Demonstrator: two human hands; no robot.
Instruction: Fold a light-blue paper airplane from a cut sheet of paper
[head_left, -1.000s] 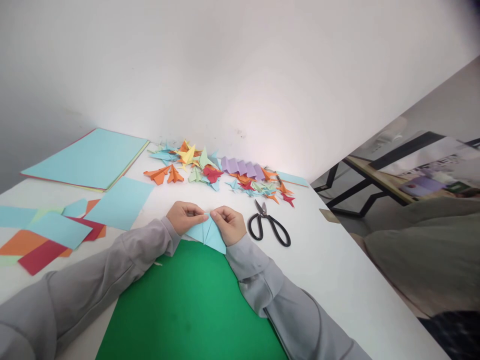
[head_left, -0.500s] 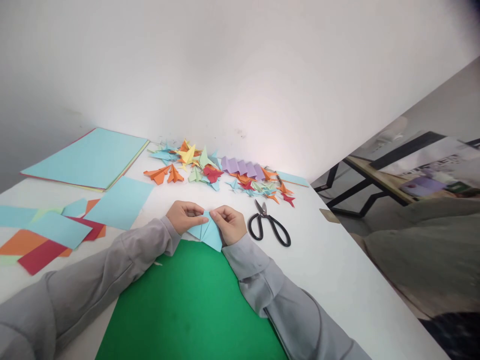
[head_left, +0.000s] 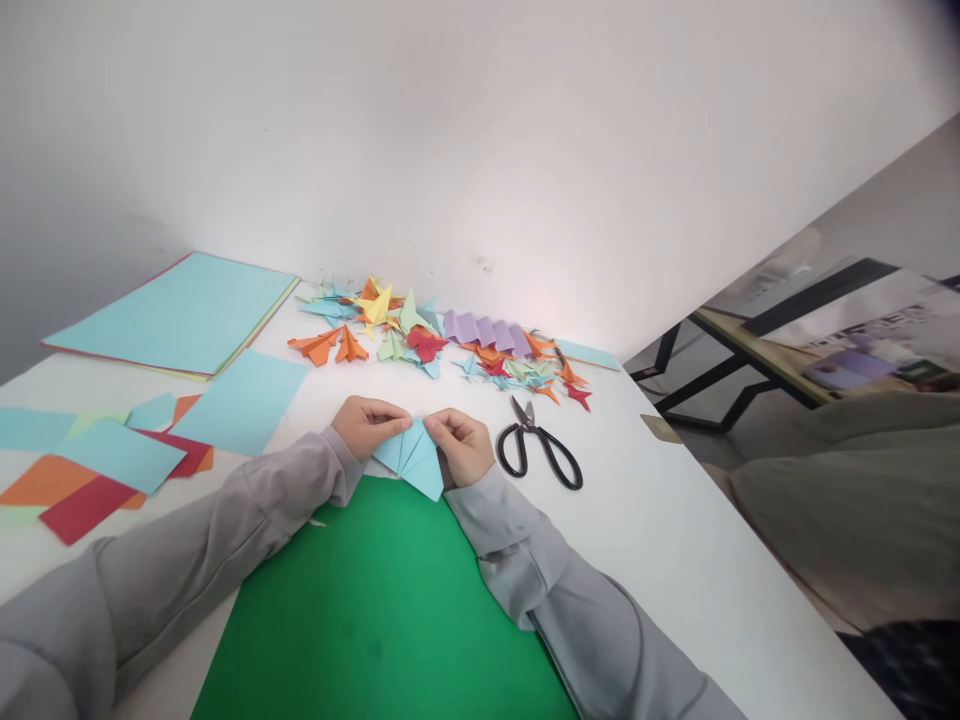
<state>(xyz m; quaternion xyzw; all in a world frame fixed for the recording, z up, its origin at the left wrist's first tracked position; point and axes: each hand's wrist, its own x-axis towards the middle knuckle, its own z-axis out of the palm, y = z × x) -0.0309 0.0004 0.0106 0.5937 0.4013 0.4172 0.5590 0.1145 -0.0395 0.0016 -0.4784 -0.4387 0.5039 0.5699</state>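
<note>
A light blue folded paper (head_left: 421,466) is held between my two hands, with creases fanning out from its narrow top. My left hand (head_left: 366,426) pinches its upper left edge between thumb and fingers. On the upper right edge, my right hand (head_left: 463,446) grips it the same way. The paper's wide lower end hangs just over the far edge of a green sheet (head_left: 390,600). Black-handled scissors (head_left: 537,440) lie to the right of my right hand, blades pointing away. Fingertips behind the paper are hidden.
Along the wall lie many small folded paper figures (head_left: 379,308) and a purple pleated strip (head_left: 487,332). Loose coloured paper pieces (head_left: 124,455) and a stack of large sheets (head_left: 180,310) are on the left. Beyond the table's right edge stands a black-framed table (head_left: 739,360).
Both hands still hold the blue paper. My thumbs have drawn slightly apart at its top, and the creased folds look a little more spread.
</note>
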